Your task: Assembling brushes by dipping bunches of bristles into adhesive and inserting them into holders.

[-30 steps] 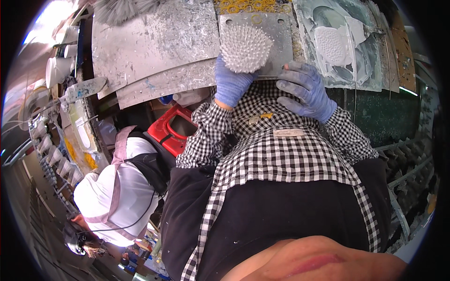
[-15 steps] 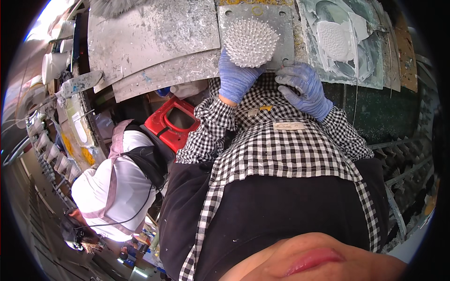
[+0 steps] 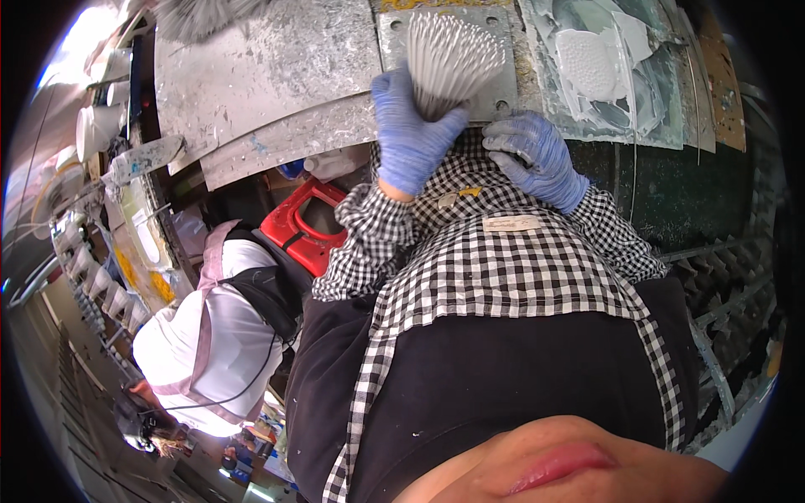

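Observation:
My left hand (image 3: 415, 130), in a blue knit glove, is closed round the lower end of a bundle of thin grey rods (image 3: 453, 67). The rods fan out toward the top, and their tips are white. The bundle tilts over a grey metal plate (image 3: 495, 84) with holes at its corners. My right hand (image 3: 537, 155), gloved alike, hovers by the bench's near edge in front of my apron. Its fingers curl loosely, the thumb stands apart, and nothing shows between them. White paste (image 3: 591, 63) lies on a glass sheet (image 3: 553, 117) to the right, with a dimpled round patch in it.
A stained metal sheet (image 3: 268, 67) covers the bench's left side, with grey bristly bundles (image 3: 197, 17) at its far edge. A red stool (image 3: 302, 226) stands below left, beside a person (image 3: 210, 335) in white. Metal racks (image 3: 721, 310) line the right.
My left hand has tipped the bundle, so its rods now show from the side rather than tips-on. It has shifted slightly left. My right hand has barely moved.

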{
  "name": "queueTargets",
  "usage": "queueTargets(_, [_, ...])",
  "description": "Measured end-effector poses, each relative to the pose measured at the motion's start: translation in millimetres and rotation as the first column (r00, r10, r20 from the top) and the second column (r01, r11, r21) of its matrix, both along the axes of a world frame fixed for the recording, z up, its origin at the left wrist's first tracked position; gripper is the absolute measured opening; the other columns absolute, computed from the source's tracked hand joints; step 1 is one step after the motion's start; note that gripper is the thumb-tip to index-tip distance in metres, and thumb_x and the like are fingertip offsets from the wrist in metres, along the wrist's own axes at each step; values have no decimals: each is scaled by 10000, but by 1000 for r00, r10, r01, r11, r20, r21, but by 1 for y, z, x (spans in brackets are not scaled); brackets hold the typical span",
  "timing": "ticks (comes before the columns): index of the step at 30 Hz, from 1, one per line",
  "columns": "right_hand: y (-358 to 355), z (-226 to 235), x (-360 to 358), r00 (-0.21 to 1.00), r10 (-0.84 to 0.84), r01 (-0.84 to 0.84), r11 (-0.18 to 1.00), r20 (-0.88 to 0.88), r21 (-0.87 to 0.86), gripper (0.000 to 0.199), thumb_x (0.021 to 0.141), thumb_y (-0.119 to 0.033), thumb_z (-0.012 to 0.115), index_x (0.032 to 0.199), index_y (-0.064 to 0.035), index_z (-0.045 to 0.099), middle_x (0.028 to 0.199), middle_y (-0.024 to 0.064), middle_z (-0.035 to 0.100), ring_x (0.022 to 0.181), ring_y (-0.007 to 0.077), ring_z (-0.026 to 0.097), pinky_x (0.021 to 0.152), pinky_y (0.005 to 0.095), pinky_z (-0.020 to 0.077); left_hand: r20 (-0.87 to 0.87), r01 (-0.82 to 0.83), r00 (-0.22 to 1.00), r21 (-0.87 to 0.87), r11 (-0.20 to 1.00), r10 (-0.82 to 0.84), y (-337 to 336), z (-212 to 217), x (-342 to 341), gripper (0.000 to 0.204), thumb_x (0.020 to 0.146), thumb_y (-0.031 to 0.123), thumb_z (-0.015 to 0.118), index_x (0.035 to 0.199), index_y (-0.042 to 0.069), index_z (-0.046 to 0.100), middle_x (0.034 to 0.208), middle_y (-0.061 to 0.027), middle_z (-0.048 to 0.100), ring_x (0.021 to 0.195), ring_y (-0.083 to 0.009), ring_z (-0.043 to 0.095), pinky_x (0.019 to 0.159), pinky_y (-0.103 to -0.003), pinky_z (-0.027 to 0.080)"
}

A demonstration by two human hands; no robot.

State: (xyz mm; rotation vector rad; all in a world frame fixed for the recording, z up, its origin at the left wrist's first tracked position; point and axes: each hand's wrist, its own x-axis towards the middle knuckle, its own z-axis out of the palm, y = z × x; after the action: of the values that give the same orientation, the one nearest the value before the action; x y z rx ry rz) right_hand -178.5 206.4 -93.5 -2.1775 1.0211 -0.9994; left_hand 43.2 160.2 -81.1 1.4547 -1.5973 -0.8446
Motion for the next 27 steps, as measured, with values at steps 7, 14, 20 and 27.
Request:
queueTargets(7, [-5,19,-17,994,-62,70,993,89,-92,86,913,-119,728,999,-114,720,1029,38,736,995,210,703,858,347,587,-407,-13,913,-94,995,-27,-20,56,21,706,773,145,914,1343,-15,530,1208,-156,648,1122,-239,669,946,-326,606])
queueTargets(14, [-18,30,-38,950,-248,263,963,191,-58,189,928,-146,750,1108,-118,700,982,65,746,803,125,697,790,289,618,-776,305,629,307,901,51,-46,28,44,571,969,334,666,1354,-63,526,1257,-200,653,1168,-266,650,1026,-404,549])
queueTargets(20, [-60,82,-23,920,-290,107,832,262,545,314,954,-179,740,1228,-38,681,1171,64,712,1086,133,646,977,303,504,-884,450,360,444,775,297,-38,15,31,559,927,331,688,1296,-63,544,1324,-336,581,1238,-462,590,1093,-583,492])
queueTargets(27, [-105,93,6,966,-2,-177,720,257,671,328,916,-266,775,1116,-13,713,997,49,741,928,110,663,855,273,519,-871,556,338,490,671,356,-32,-11,40,309,907,140,730,1164,-21,669,1154,-165,703,1134,-288,680,1029,-442,567])
